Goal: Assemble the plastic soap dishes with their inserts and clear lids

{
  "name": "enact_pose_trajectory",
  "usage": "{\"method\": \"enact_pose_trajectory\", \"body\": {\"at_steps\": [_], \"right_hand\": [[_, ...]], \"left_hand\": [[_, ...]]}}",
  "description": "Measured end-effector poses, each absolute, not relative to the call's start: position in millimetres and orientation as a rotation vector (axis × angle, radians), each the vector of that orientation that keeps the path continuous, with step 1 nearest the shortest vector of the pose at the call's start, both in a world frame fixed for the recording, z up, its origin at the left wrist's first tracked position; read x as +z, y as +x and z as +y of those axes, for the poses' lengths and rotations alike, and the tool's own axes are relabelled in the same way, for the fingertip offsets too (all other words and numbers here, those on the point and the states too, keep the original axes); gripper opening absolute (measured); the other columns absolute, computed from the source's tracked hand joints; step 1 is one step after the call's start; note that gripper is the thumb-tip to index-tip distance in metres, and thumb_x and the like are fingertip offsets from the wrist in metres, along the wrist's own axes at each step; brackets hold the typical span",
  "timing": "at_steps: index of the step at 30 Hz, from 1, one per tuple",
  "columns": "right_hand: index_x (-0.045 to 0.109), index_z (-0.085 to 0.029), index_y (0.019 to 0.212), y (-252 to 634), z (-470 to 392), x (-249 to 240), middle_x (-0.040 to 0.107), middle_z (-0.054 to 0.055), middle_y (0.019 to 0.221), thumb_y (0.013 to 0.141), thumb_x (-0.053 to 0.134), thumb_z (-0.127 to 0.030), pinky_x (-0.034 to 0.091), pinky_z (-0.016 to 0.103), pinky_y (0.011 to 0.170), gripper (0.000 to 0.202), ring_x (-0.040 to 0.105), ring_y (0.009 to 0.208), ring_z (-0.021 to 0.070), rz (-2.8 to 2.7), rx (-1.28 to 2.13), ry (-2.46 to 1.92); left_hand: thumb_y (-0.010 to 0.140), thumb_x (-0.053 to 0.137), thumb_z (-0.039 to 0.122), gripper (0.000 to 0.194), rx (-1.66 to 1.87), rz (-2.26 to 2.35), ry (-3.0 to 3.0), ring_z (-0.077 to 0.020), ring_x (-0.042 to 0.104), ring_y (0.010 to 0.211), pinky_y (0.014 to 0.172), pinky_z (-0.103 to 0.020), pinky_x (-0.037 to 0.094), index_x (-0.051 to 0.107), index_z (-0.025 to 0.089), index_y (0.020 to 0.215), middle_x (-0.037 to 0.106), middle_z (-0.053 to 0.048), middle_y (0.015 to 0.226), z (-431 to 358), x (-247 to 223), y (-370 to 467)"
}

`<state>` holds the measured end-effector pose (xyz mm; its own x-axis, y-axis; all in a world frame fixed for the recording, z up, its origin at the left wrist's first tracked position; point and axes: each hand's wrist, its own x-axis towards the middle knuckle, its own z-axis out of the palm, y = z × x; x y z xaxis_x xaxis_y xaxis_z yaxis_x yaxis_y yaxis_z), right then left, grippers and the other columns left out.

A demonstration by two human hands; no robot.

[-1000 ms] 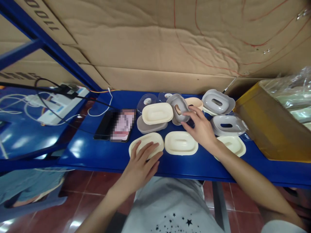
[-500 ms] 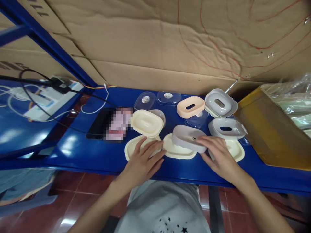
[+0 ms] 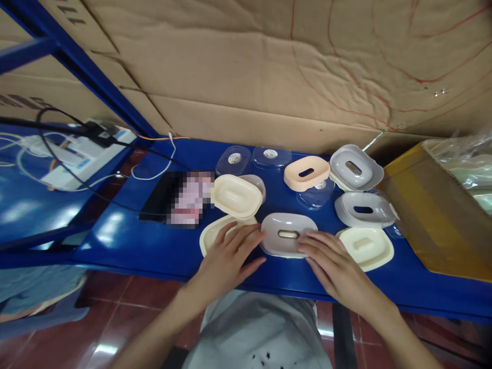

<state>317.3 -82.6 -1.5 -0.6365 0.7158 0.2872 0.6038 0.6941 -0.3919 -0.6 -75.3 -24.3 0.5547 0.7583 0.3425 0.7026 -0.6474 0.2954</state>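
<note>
A grey oval soap dish (image 3: 277, 225) with a slot in its middle sits level over a cream base, which shows through the slot and is otherwise mostly hidden. My right hand (image 3: 334, 261) grips the dish's right end, fingers over the rim and thumb at the front. Fingers stretched out, my left hand (image 3: 226, 259) touches the left end with its fingertips and partly covers a cream base (image 3: 207, 236). Behind it lies a cream oval piece (image 3: 236, 197) resting on a grey one. To the right is another cream base (image 3: 367, 248).
Grey dishes (image 3: 355, 166) and a peach dish (image 3: 306, 171) stand farther back. Clear lids (image 3: 271, 156) lie along the back of the blue table (image 3: 161, 251). A phone (image 3: 154, 197) is at left, near cables and a power strip (image 3: 80, 169). An open cardboard box (image 3: 415, 215) bounds the right.
The grey dish has come down from a tilted position onto the cream base, with my right hand moving left and down along with it. My left hand's fingertips now touch its edge.
</note>
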Motion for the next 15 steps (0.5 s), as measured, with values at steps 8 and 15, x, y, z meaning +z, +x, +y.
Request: {"method": "enact_pose_trajectory", "body": {"at_steps": [8, 15], "right_hand": [[0.065, -0.031, 0.148, 304.8, -98.9, -13.7, 0.078, 0.006, 0.138, 0.106, 0.062, -0.014, 0.053, 0.061, 0.115, 0.046, 0.072, 0.129, 0.0302, -2.532, 0.09, -1.101], [0.057, -0.026, 0.157, 308.1, -107.0, -23.7, 0.076, 0.007, 0.143, 0.105, 0.059, -0.005, 0.05, 0.06, 0.119, 0.056, 0.071, 0.133, 0.0285, -2.545, 0.018, -1.069]], "left_hand": [[0.11, 0.064, 0.028, 0.039, 0.76, 1.235, 2.682, -0.0278, 0.069, 0.133, 0.123, -0.051, 0.045, 0.058, 0.021, 0.147, 0.073, -0.013, 0.142, -74.7, -24.3, 0.5], [0.111, 0.063, 0.028, 0.034, 0.775, 1.241, 2.715, -0.027, 0.071, 0.13, 0.122, -0.051, 0.044, 0.059, 0.022, 0.144, 0.075, -0.011, 0.139, -75.9, -23.7, 3.0]]}}
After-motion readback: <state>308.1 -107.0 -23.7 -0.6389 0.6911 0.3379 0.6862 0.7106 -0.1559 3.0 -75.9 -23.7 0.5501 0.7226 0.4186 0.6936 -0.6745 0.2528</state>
